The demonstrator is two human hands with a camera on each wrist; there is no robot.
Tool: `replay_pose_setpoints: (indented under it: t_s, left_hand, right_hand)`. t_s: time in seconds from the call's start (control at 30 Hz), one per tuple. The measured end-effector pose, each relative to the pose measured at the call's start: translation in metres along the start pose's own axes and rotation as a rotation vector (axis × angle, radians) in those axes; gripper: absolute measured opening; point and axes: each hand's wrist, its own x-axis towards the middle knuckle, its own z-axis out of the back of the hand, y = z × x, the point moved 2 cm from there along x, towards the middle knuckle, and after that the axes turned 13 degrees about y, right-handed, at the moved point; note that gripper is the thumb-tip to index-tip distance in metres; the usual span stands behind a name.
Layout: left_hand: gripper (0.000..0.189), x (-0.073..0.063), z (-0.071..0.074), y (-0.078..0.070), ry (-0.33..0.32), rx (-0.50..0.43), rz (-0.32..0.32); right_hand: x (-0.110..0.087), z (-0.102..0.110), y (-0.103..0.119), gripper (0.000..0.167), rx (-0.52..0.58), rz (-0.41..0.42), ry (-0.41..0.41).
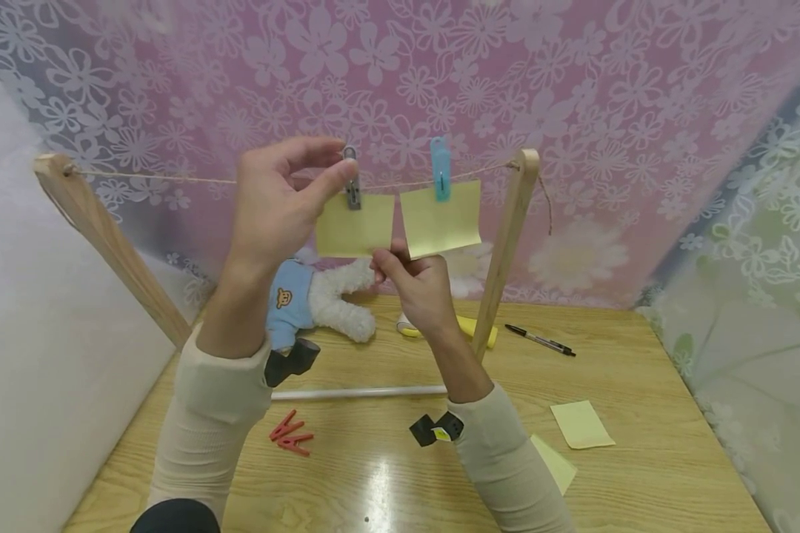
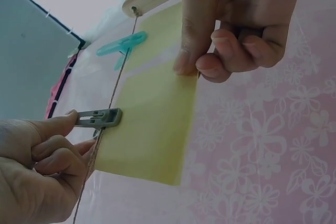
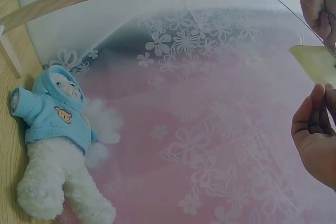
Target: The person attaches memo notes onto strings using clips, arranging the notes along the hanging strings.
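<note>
We see that the yellow note [image 1: 367, 233] looks like thin, smooth, dull paper, while the gray clip [image 1: 354, 198] and the blue clip [image 1: 441, 164] look like hard, smooth plastic, and the string [image 1: 153, 178] looks rough and twisty. We can see wood lines in the smooth, dull post [image 1: 504, 248], and the tabletop [image 1: 353, 429] looks like wood too, but it is so glossy that it shines white in one spot. To us, the white toy [image 1: 347, 318] looks fluffy, its blue hoodie [image 1: 296, 280] looks like soft, dull cloth, the sleeve [image 1: 216, 414] looks like wrinkly cloth, and the flowery sheet [image 1: 373, 96] looks like smooth, shiny plastic.
</note>
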Motion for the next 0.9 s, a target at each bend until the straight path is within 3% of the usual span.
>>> replay_pose_setpoints:
  t_s: [0.27, 0.6, 0.77, 0.9]
  left_hand:
    - [0.027, -0.002, 0.001, -0.001, 0.009, 0.030, 0.008]
    - [0.031, -0.002, 0.002, 0.002, 0.024, 0.025, 0.037]
    - [0.035, -0.005, 0.002, 0.001, 0.017, 0.005, 0.021]
    - [0.037, -0.011, 0.003, 0.003, -0.014, -0.014, -0.037]
  right_hand:
    - [-0.007, 0.004, -0.001, 0.011, -0.064, -0.092, -0.005]
    - [-0.018, 0.010, -0.007, 0.018, -0.111, -0.141, -0.018]
    - [-0.029, 0.017, -0.008, 0.027, -0.155, -0.166, 0.058]
    - [-0.046, 0.023, -0.004, 0.029, -0.244, -0.211, 0.125]
